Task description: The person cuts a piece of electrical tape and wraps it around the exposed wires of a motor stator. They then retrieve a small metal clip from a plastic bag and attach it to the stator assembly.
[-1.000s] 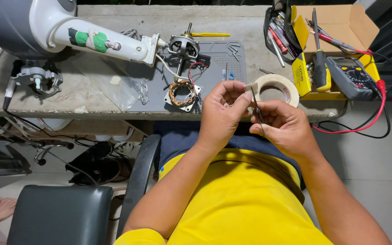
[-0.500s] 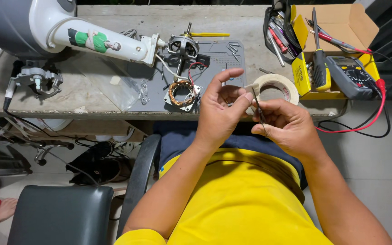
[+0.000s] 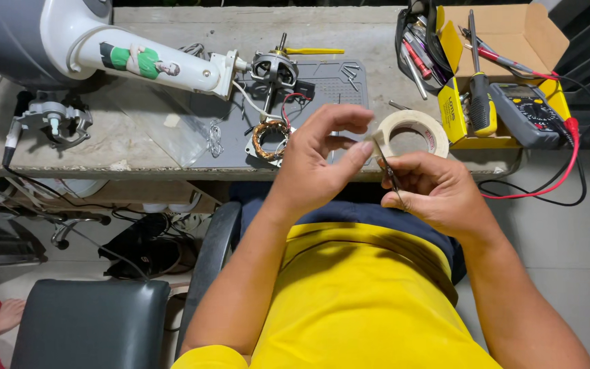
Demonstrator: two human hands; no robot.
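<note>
Cream masking tape (image 3: 411, 133) sits at the near edge of a concrete bench (image 3: 138, 147) as a seated person in a yellow shirt works over it, seen from the head camera. The left hand (image 3: 319, 160) is raised in front of the roll, thumb and forefinger pinching the tape's loose end at the roll's left side while the other fingers curl open above. The right hand (image 3: 438, 191), just beside it and below the roll, closes its fingers on a thin dark tool (image 3: 392, 179); whether it is tweezers or small scissors cannot be told.

Behind the hands, a copper-wound stator (image 3: 269, 139) lies on a grey mat (image 3: 322, 85), with a small motor (image 3: 274, 68) beyond it. A white fan neck (image 3: 151, 61) bearing a green, rectangular sticker reaches in from the left. At right, an open cardboard box (image 3: 513, 34) with a yellow flap holds a screwdriver (image 3: 479, 102) and a multimeter (image 3: 530, 116), whose red lead (image 3: 561, 174) loops off the bench edge.
</note>
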